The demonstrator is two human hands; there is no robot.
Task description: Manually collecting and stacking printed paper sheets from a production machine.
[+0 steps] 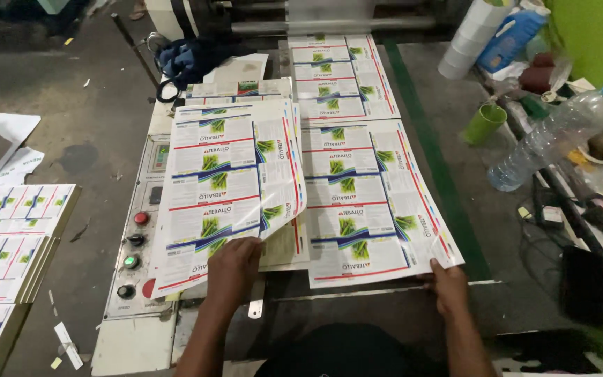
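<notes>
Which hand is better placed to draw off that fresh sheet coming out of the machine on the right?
Right. The right hand already grips the near corner of the fresh printed sheet. The left hand is busy on the lifted sheet of the left stack, beside the control panel.

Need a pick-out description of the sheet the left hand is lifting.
Start at the grey machine table covered in printed label sheets. On its left side, beside the control panel with red and green buttons, the left hand grips one glossy sheet by its near edge. Unlike the flat neighbours, it is raised and curling.
</notes>
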